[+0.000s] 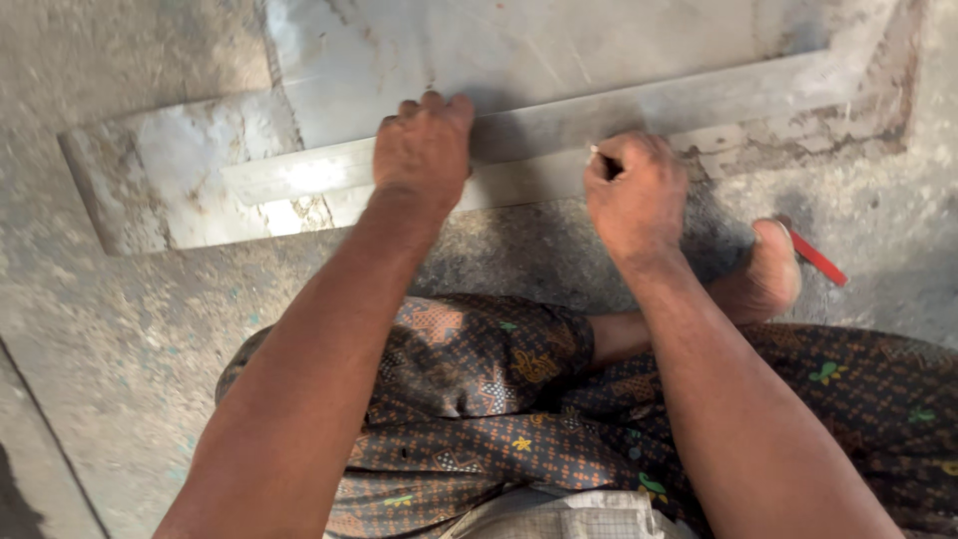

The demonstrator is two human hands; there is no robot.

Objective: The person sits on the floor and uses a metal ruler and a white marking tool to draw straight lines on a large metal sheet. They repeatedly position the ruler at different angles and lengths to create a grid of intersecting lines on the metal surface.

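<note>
At the bottom of the frame lies the patterned cloth [479, 399] over the person's legs. Above it, the left hand [423, 150] presses flat on one long metal straightedge [559, 125], whose long axis runs left to right across the one stone slab [200, 170]. The right hand [636, 195] pinches one pencil [602, 157] at the straightedge's edge. One red tool [818, 258] lies at the right.

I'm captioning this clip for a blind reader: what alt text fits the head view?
A left hand presses a long metal straightedge flat on a pale stone slab, while the right hand holds a thin pencil against its edge. The person sits on a dusty floor.
</note>
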